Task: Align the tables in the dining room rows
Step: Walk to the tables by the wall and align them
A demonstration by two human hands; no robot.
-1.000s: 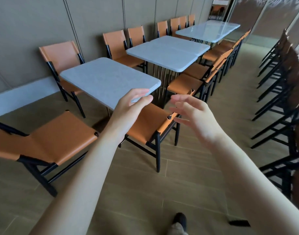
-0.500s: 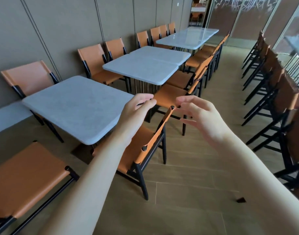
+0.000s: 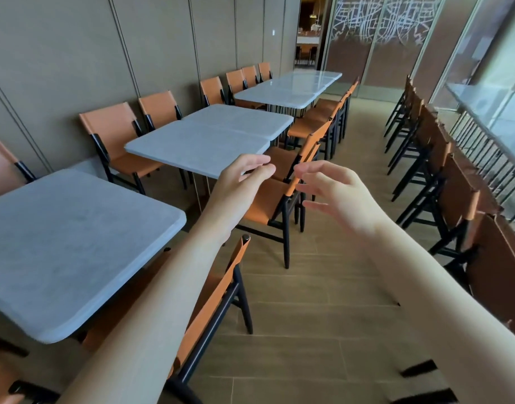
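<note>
A row of square, pale grey stone-look tabletops with rounded corners runs along the brown panelled wall. The nearest grey table (image 3: 66, 243) stands alone at lower left, set apart from the next ones by a gap. The second grey table (image 3: 196, 145) sits edge to edge with the third grey table (image 3: 240, 121), the seam between them visible, though the third juts slightly further toward the aisle. Beyond another gap, the far glossy white-grey tables (image 3: 288, 87) form one long joined surface reflecting light. All stand level on thin metal legs.
</note>
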